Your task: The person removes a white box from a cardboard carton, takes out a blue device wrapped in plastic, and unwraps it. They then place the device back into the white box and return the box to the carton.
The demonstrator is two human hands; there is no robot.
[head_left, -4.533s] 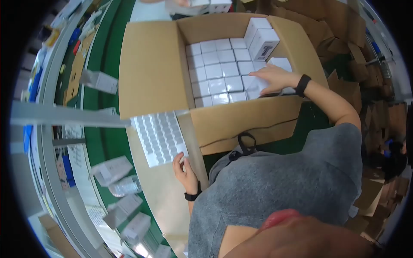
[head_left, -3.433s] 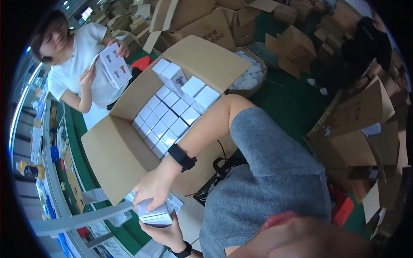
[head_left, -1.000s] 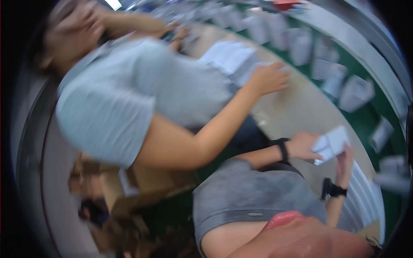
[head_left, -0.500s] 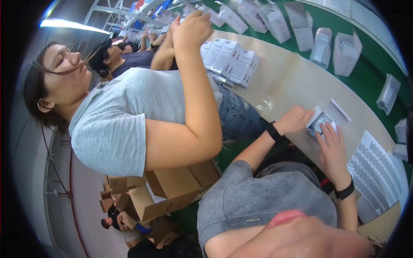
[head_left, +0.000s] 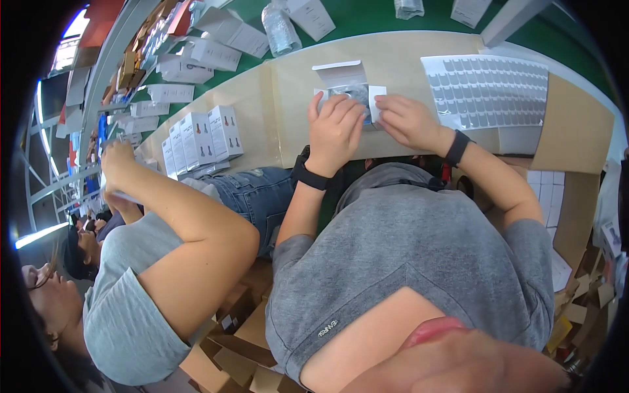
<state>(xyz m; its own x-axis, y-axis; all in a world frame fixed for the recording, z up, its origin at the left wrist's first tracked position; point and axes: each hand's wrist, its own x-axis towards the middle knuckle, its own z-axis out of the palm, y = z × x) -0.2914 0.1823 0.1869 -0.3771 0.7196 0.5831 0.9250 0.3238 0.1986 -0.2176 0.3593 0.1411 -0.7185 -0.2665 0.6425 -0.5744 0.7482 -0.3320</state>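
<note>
A small white carton (head_left: 338, 73) lies on the table before me with its top lid and side flaps raised. Inside it is an item in clear plastic wrap (head_left: 354, 93), partly covered by my fingers. My left hand (head_left: 333, 131) is bent round the carton's left near side, the thumb by the left flap and the fingers curled over the front. My right hand (head_left: 411, 123) pinches the right side flap (head_left: 377, 98) between thumb and fingers. Both wrists wear black bands.
A sheet of grey labels (head_left: 488, 92) lies right of the carton, next to a cardboard piece (head_left: 570, 124). Closed white boxes (head_left: 196, 141) stand at left. Open boxes and a bubble-wrapped item (head_left: 282, 29) line the green surface. A co-worker's arm (head_left: 196, 203) is close on my left.
The view has swung, so the carton now sits near the upper middle. My right hand has shifted from over the wrapped item to the carton's right flap. My left fingers have curled over the front.
</note>
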